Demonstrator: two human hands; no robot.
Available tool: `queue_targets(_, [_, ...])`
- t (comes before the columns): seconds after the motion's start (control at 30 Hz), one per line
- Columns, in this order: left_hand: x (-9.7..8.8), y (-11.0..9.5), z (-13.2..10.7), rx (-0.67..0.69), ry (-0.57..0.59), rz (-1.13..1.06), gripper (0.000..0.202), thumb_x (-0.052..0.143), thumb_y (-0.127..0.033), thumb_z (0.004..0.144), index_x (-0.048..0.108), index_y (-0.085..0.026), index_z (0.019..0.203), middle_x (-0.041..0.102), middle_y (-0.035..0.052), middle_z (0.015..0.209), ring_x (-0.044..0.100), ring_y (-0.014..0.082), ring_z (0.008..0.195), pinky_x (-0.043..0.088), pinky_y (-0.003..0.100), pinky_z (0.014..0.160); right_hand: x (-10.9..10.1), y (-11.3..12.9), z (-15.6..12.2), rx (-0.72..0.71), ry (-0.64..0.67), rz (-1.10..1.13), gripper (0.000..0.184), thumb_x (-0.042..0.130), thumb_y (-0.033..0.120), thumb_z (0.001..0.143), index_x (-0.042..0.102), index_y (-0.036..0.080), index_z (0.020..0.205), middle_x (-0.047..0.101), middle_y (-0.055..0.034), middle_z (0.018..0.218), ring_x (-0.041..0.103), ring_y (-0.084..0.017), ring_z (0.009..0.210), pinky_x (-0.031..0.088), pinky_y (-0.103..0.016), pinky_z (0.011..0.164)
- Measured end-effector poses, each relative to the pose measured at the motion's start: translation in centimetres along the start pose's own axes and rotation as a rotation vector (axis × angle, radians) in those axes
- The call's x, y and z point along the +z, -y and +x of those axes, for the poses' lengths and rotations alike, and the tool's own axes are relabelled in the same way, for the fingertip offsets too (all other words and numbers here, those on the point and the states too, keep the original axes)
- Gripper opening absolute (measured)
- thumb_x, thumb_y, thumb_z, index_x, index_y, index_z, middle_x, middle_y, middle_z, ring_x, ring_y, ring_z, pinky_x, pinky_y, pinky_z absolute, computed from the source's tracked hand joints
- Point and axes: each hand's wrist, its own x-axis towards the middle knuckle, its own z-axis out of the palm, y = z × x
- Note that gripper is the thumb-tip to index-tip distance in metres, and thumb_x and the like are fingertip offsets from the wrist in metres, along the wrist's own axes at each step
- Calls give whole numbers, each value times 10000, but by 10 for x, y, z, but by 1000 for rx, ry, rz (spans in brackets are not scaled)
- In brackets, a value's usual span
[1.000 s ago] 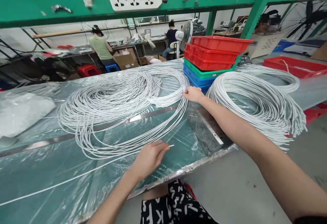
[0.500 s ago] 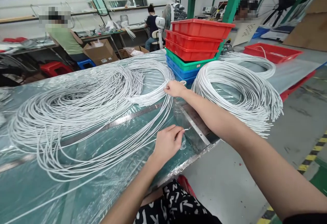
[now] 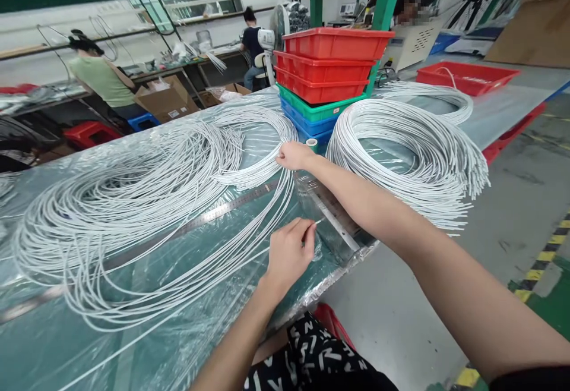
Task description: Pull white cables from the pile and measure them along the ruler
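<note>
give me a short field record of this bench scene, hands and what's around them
left hand: pinches the end of one white cable near the table's front edge
right hand: grips the loose white coil at its right side
neat coil: lies right of the right arm
steel ruler: flat under the loose coil
stacked bins: red on top, green and blue beneath, behind the right hand
table: green, under clear plastic sheet
background: people seated at other benches
</note>
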Motion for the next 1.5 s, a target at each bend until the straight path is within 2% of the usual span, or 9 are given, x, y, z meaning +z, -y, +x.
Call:
queue_targets(0.17, [-2,0,2,20,41,72,276,409,-245,996,633,-192,844,598,-4,709,521,126,605,311,268,586,0,1,0,1,18,-7,305,499,356,934,717,147,979,708,-140,1072,655,-266,1033,492,-311,838])
queue_targets(0.5, [-3,-2,6,41,51,151,263,410,-220,987,626,-193,840,619,-3,733,549,136,635,319,279,605,3,2,2,-8,36,-38,310,502,350,935,711,143,1032,702,-151,1101,652,-263,1056,486,-298,824])
queue_targets(1.03, [-1,-2,4,47,45,158,279,394,-231,992,607,-194,816,584,-11,690,502,126,586,301,275,564,5,2,3,-14,46,-47,302,516,348,927,709,148,1046,716,-137,1058,661,-259,1041,489,-296,820])
queue_targets(1.5, [0,-4,5,42,43,196,286,393,-228,989,611,-196,807,588,1,702,553,144,634,321,298,598,4,5,1,-4,81,-57,302,515,345,924,726,154,1026,716,-143,1058,661,-263,1048,496,-305,841])
